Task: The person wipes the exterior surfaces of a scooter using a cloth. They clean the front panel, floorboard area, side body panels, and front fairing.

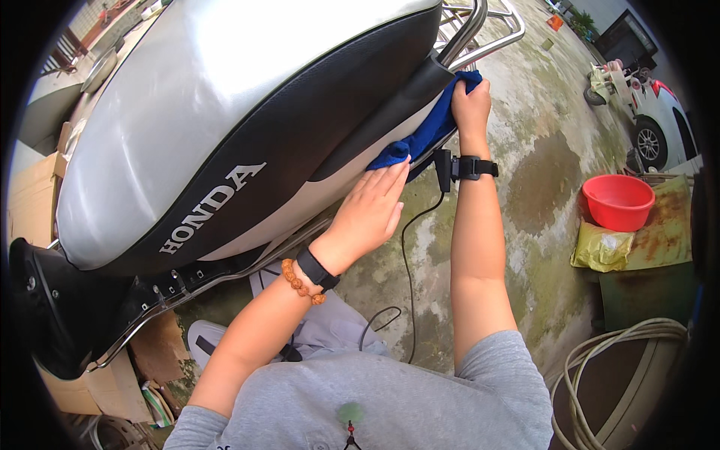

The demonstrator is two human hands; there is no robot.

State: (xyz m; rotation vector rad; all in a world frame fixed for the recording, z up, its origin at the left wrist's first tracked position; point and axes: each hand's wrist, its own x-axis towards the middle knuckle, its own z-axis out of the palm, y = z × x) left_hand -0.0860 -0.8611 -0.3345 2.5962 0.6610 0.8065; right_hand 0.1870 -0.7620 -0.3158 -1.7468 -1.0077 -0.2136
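Observation:
A blue cloth [422, 139] lies along the lower side of a Honda motorcycle seat [270, 112], which has a silver top and black and pale side panels. My right hand [471, 109] grips the cloth's far end, just below the chrome rear rack [489, 48]. My left hand [368, 211] is laid flat with its fingers extended, the fingertips touching the near end of the cloth against the pale panel. Part of the cloth hangs behind the seat's lower edge and the metal rail. Both wrists wear black straps, and a beaded bracelet is on the left one.
A thin black cable [408, 270] hangs from a device at my right wrist. On the right are a red plastic basin [619, 199], a yellow bag [603, 247] and a coiled hose [574, 371]. Cardboard [107, 388] lies at lower left. A white car [664, 124] stands farther off.

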